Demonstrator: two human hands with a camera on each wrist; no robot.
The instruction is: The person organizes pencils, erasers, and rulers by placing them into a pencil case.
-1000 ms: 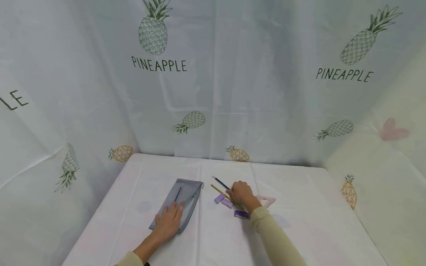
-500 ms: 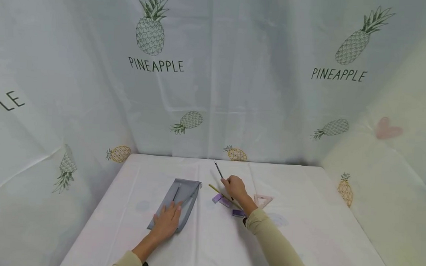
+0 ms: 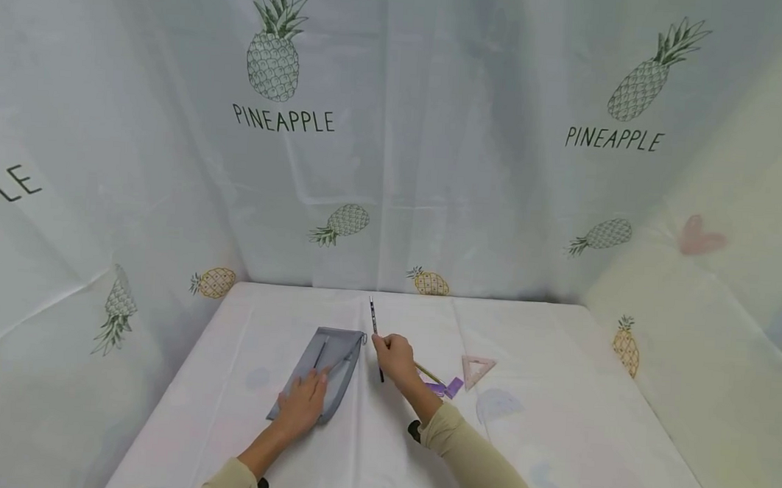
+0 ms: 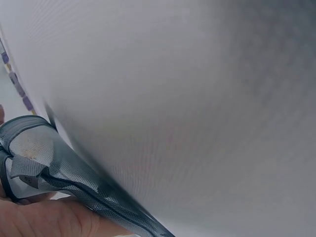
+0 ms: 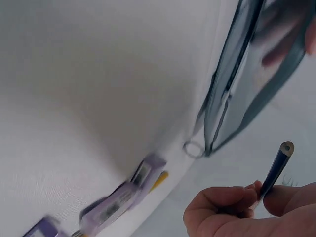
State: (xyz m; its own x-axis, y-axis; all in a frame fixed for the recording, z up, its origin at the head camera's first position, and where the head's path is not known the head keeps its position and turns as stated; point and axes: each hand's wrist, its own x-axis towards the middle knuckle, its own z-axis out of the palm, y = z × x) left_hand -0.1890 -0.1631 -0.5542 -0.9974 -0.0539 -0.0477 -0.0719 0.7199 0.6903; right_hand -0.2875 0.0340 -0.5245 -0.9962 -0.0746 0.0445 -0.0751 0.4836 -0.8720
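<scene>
Left hand (image 3: pixel 301 403) laid on the near part of the grey mesh pouch (image 3: pixel 337 343), left of the table's middle; fingers extended, a little apart. Slim dark stick (image 3: pixel 321 352) shows at the pouch; cannot tell whether in or on it. Ring (image 3: pixel 363 338) at its far right corner. Right hand (image 3: pixel 396 356), just right of the pouch: thumb and fingers clamped on a dark pencil (image 3: pixel 374 317), one tip to the far side, the other near. Beyond the wrist, to the right: yellow pencil (image 3: pixel 432 374), purple erasers (image 3: pixel 453 386) in a cluster, pink set square (image 3: pixel 476 371) just farther right. All on white patterned cloth (image 3: pixel 555 400).
</scene>
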